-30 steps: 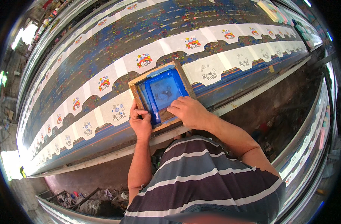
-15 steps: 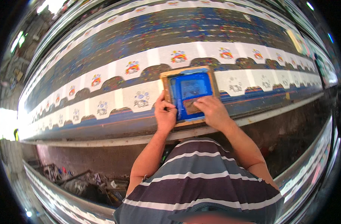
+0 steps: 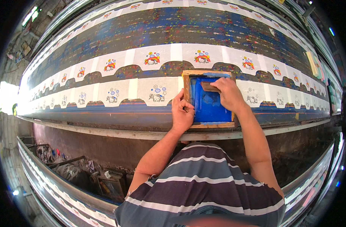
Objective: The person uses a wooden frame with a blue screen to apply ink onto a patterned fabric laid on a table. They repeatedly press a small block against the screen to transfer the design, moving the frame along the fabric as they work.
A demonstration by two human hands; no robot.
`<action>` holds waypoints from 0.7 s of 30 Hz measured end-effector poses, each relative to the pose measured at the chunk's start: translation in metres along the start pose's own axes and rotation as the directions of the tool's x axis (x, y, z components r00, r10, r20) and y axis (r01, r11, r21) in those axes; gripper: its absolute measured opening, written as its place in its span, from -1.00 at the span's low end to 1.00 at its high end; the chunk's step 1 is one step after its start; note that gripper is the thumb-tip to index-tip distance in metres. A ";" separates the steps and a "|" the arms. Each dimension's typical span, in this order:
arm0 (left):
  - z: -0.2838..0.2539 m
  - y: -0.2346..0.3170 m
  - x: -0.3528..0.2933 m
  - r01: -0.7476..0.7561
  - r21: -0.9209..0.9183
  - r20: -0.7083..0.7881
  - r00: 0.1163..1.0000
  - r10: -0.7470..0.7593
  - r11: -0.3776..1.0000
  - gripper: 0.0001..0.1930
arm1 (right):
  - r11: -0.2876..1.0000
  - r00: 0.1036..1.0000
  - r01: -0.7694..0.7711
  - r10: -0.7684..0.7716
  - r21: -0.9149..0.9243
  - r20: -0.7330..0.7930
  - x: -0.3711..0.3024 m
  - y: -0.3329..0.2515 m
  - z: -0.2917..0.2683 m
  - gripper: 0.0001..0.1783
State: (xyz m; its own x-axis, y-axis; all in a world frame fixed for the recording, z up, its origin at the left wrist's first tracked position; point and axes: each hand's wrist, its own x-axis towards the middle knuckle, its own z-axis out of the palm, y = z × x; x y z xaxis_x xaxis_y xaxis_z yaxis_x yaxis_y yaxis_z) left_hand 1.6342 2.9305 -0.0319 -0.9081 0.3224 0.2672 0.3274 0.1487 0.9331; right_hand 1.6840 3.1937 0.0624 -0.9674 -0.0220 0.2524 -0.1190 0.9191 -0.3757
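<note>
A wooden-framed printing screen point(image 3: 209, 125) lies on the near row of white fabric pieces, its mesh coated with blue ink point(image 3: 212, 111). Closed on its left bar is my left hand point(image 3: 183, 113), fingers curled at the wood. My right hand point(image 3: 230, 94) grips a brown squeegee point(image 3: 209, 87), which rests against the mesh near the screen's far end. Left of the screen, a fabric piece point(image 3: 156, 89) carries outlined figures with blue spots. To the right, another piece point(image 3: 252, 95) shows grey outlines without visible blue. The print beneath the screen is hidden.
A long ink-spotted table point(image 3: 154, 32) curves across the view, with further fabric rows bearing colourful prints point(image 3: 152, 58). Its pale front edge point(image 3: 150, 135) runs close before my body. Cluttered items point(image 3: 72, 172) lie below at left, and stacked cloths point(image 3: 313, 64) sit at the far right.
My right hand has pushed the squeegee from the near part of the screen to its far end. The left hand stays on the frame. The whole view has shifted slightly.
</note>
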 end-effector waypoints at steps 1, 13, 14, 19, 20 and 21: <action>0.000 0.000 0.000 -0.007 -0.009 -0.002 1.000 0.007 1.000 -0.80 | 1.000 1.000 0.015 -0.015 0.005 -0.001 -0.006 -0.005 0.001 -0.53; -0.002 0.005 0.000 -0.069 0.007 0.006 0.998 0.069 0.998 -0.76 | 0.999 0.998 -0.007 0.005 0.040 0.057 -0.091 -0.078 -0.007 -0.46; -0.003 0.005 0.001 -0.081 0.054 0.020 0.997 0.080 0.995 -0.76 | 0.999 0.997 -0.017 0.014 0.046 0.073 -0.095 -0.080 -0.009 -0.46; -0.004 0.004 0.002 -0.079 0.059 0.027 0.997 0.078 0.995 -0.76 | 0.987 0.995 -0.045 0.030 0.153 0.096 -0.113 -0.083 -0.014 -0.47; -0.005 0.004 0.003 -0.086 0.053 0.025 0.996 0.085 0.995 -0.76 | 0.985 0.997 -0.042 0.031 0.169 0.065 -0.118 -0.081 -0.013 -0.46; -0.005 0.005 0.005 -0.093 0.045 0.027 0.995 0.092 0.995 -0.76 | 0.983 0.999 -0.041 0.036 0.181 0.032 -0.123 -0.078 -0.011 -0.45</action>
State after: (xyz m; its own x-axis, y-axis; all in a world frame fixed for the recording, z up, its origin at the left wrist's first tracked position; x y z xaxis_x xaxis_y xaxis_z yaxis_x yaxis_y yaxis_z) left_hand 1.6302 2.9277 -0.0251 -0.8668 0.3597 0.3454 0.4221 0.1603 0.8923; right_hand 1.8153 3.1287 0.0708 -0.9776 -0.0014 0.2105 -0.1177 0.8326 -0.5412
